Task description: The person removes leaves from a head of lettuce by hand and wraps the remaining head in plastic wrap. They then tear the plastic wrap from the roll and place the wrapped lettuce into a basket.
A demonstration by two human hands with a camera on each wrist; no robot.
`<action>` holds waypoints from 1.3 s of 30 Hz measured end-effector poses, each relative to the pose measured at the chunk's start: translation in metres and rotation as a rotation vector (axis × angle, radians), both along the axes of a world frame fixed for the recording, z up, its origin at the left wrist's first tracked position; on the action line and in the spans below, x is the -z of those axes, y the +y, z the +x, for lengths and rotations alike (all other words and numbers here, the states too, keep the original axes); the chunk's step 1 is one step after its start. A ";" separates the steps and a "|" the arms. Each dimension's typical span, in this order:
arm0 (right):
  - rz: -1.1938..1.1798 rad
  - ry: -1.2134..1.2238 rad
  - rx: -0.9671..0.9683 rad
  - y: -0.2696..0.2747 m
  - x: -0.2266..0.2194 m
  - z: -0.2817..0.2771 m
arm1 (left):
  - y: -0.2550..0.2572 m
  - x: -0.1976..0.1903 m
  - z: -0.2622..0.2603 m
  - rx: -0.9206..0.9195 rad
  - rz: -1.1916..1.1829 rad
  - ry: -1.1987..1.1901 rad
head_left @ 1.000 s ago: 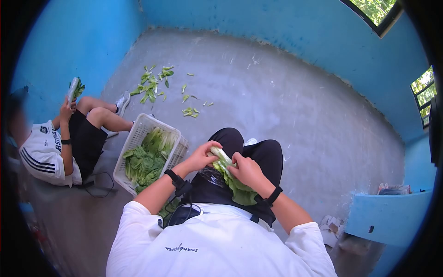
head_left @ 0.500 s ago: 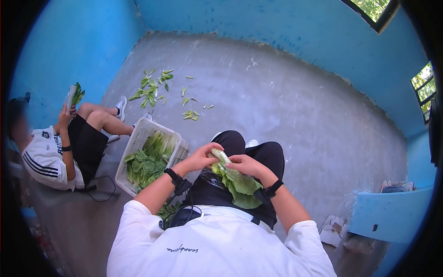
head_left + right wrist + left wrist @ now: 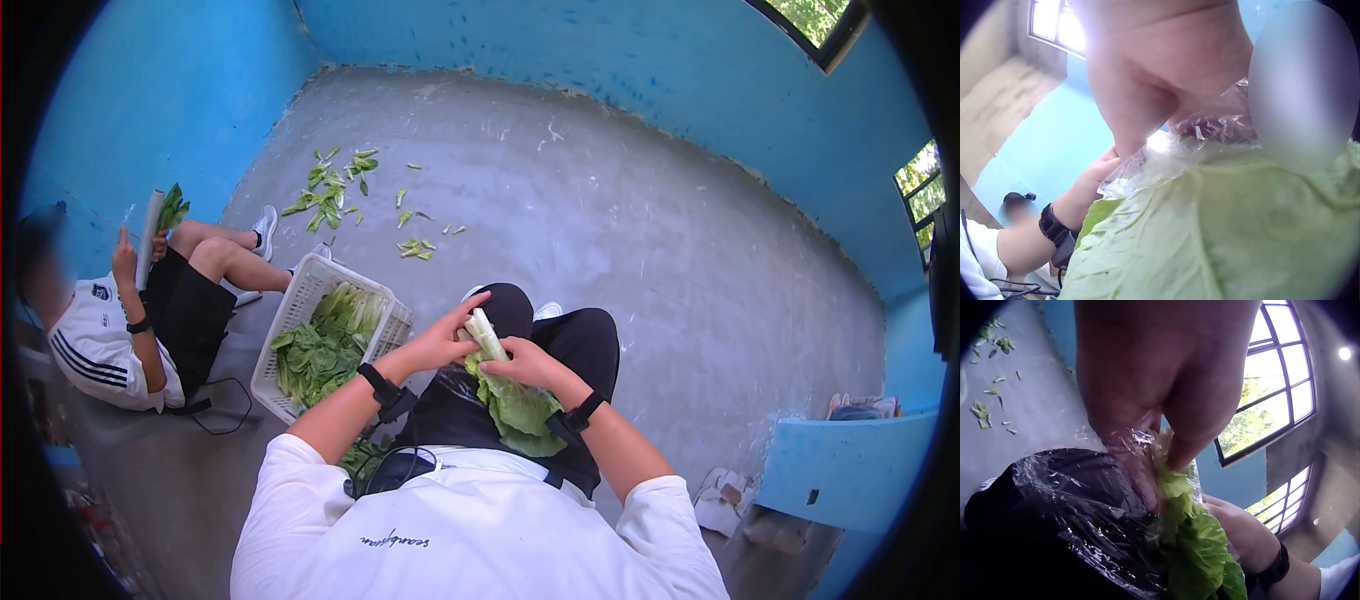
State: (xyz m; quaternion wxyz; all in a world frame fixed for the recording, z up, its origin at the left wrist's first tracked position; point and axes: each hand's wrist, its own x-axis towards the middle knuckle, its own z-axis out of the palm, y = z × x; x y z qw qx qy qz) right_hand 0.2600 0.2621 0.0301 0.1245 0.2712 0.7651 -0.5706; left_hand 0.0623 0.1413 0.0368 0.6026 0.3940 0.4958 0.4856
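A leafy green vegetable (image 3: 522, 412) lies over the lap, its pale stem end pointing up and away from the body. The left hand (image 3: 446, 338) holds the stem end from the left, thumb and fingers around it. From the right, the right hand (image 3: 530, 362) pinches the vegetable just below. Clear plastic film (image 3: 1104, 512) spreads over the dark trousers and under the left fingers in the left wrist view. In the right wrist view, film (image 3: 1179, 156) bunches beneath the right fingers, above a broad leaf (image 3: 1210, 231). Some fingertips are hidden.
A white basket (image 3: 264, 376) of leafy greens stands to the left. Loose leaf pieces (image 3: 327, 196) lie on the floor ahead. Another person (image 3: 105, 340) sits at the far left, holding a pale roll (image 3: 150, 235) and greens. A blue ledge (image 3: 840, 470) is at the right.
The right hand has shifted slightly left and its grip has changed; more of the pale stem shows. The left index finger is now extended. The other person has raised one hand off the roll.
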 end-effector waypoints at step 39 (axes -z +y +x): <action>0.122 0.233 0.252 -0.011 -0.005 0.005 | 0.003 -0.030 0.029 -0.061 -0.260 -0.229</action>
